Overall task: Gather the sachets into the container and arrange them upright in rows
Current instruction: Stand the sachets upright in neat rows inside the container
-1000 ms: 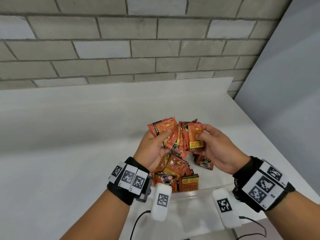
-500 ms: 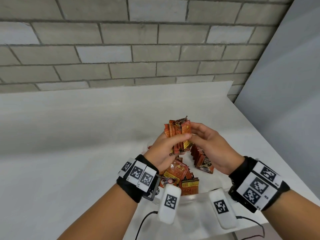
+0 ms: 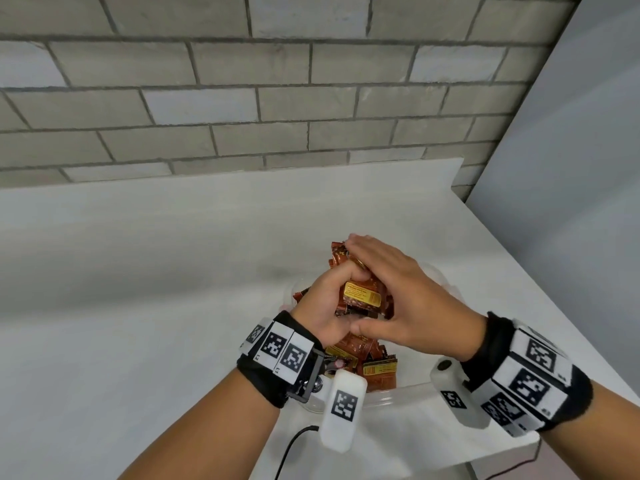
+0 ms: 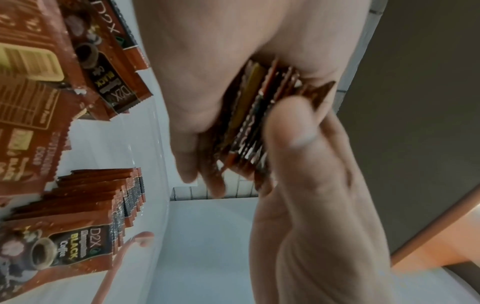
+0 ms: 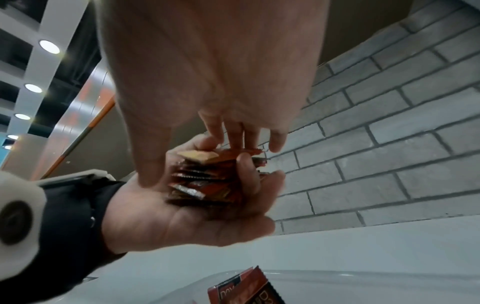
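At the centre of the frame my left hand gripped a stack of sachets, and my right hand lay flat, pressing it square above the container. Light, slick, floppy foil, I judged; best pinched across the faces.

We wear a black band on our left wrist and another on our right, each ringed with white tiles printed with black square codes. A white camera pod bearing its own code hangs from each band; a black cable trails toward the frame's bottom edge.
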The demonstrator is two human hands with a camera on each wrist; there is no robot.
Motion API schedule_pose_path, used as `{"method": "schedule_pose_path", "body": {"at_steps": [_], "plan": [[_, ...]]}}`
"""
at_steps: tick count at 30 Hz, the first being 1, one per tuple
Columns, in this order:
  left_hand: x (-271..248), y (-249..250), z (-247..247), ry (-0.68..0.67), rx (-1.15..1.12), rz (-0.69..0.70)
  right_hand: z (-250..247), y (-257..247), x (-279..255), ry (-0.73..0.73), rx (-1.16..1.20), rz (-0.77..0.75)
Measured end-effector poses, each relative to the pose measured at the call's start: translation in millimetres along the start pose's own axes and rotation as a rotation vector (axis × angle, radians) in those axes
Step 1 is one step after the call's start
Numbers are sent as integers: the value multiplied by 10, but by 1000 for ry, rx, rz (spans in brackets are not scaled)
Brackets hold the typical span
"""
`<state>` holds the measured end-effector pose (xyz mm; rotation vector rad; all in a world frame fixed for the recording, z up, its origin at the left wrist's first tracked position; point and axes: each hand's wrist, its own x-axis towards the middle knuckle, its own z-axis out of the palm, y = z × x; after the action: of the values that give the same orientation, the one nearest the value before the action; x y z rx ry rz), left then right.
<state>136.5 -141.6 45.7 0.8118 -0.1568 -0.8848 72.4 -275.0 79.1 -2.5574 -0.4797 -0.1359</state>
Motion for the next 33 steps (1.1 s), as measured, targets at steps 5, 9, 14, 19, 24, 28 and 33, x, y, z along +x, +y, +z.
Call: {"method": "schedule_pose_path", "body": {"at_steps": [5, 9, 14, 19, 24, 28, 33], "plan": [[-10, 14, -1, 1, -3, 29, -2, 42, 78, 15, -52, 47], [-20, 24, 12, 14, 5, 61, -15, 3, 114, -20, -33, 93], [-53, 49, 5, 1, -100, 60, -1, -3, 134, 11, -6, 118], [-43, 40, -39, 68, -45, 12, 28, 38, 125, -3, 169, 121], [-29, 9, -40, 70, 117, -12, 44, 73, 105, -43, 240, 163], [-14, -35, -46, 43, 142, 6, 84, 103, 107, -63, 240, 170], [46, -73, -121, 24, 157, 94, 127, 118, 127, -26, 178, 213]]}}
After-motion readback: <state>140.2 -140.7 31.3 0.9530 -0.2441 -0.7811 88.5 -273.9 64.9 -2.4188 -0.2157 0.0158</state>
